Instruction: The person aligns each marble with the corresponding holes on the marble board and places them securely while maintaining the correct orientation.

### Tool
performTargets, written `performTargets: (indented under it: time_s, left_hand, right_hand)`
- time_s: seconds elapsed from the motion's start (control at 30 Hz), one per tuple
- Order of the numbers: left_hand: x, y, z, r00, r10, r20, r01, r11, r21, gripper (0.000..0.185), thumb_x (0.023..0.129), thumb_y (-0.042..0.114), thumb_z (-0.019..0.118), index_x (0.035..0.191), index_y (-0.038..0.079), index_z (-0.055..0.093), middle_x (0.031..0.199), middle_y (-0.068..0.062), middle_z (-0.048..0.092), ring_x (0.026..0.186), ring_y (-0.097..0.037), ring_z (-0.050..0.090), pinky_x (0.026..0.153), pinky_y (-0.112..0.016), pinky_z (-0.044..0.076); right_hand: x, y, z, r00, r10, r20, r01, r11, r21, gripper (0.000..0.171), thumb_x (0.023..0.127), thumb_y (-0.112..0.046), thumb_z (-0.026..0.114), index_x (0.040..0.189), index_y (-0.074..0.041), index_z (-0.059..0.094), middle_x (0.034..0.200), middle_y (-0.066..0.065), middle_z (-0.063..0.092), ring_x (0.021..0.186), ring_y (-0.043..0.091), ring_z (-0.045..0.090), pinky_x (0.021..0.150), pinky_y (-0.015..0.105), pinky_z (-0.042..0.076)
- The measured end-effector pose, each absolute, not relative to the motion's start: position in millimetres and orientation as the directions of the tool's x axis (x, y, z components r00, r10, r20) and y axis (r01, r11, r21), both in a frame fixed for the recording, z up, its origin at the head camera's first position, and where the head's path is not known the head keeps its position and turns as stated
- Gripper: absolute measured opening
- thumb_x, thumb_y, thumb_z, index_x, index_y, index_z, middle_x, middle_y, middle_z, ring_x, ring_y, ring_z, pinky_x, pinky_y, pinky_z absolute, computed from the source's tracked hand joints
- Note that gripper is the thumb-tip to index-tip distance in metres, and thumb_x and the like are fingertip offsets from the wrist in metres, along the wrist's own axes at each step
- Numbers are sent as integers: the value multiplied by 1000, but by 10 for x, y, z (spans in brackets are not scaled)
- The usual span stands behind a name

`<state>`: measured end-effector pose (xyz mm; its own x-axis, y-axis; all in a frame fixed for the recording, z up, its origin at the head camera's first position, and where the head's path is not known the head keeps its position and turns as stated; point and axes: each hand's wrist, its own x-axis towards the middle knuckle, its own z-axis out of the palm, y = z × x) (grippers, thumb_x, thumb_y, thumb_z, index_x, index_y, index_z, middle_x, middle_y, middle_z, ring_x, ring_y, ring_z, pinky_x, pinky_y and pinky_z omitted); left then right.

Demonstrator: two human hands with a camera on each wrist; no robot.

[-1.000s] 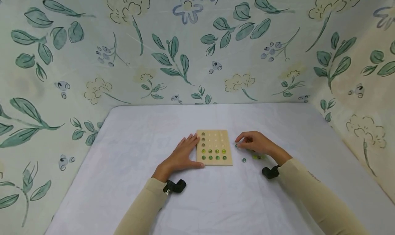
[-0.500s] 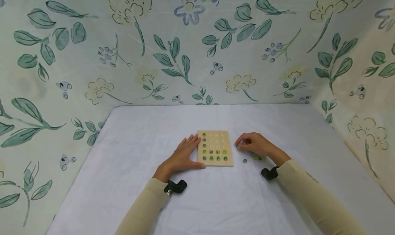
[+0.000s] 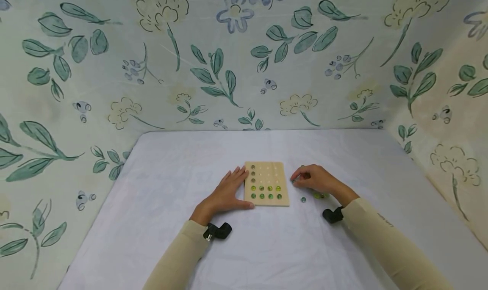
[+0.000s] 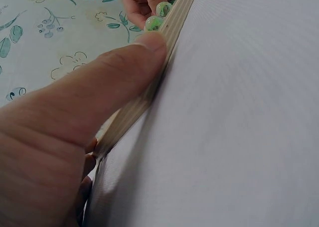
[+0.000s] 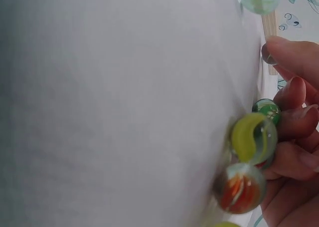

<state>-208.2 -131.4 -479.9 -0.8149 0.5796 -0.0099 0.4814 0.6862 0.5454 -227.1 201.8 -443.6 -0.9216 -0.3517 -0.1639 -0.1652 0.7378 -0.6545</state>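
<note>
My left hand rests against the left side of a square wooden marble board, fingers spread straight on the edge. Its thumb lies along the front edge. Green marbles fill the nearest row, yellow-green marbles the row behind. Up the left column run 3 darker marbles; the other hollows at the back hold nothing. Just right of the board, my right hand pinches a small dark marble between thumb and forefinger, low over the cloth.
Loose marbles lie around the right hand: a pale green one in front, a yellow one and an orange one by the palm side. A white cloth covers the table, with a floral curtain behind.
The head view has shifted a little, so everything sits slightly lower and further right. Both hands hold nearly the same places, the right still pinching the marble.
</note>
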Motion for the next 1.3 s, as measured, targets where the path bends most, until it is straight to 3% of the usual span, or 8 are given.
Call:
performTargets:
  time_s: [0.7,1.3]
  left_hand:
    - [-2143,-1341,-4778,-811,584,-22,479,686,548,113,72,69,69,156,15,16,162,4,6,148,-13,-1,120,-34,-2]
    - [-2124,-1334,-4788,-811,584,-28,476,687,549,112,73,70,69,156,16,16,162,3,5,148,-13,-2,120,-34,-2]
  right_hand:
    - [-2300,1978,-4396,-930,-337,-149,-164,739,-654,16,87,-18,73,102,-17,73,77,0,57,71,17,48,59,25,41]
    - [-2336,1739,-4265,-904,-419,-84,-259,695,-670,16,86,-17,73,102,-14,73,72,0,56,66,17,48,55,24,41]
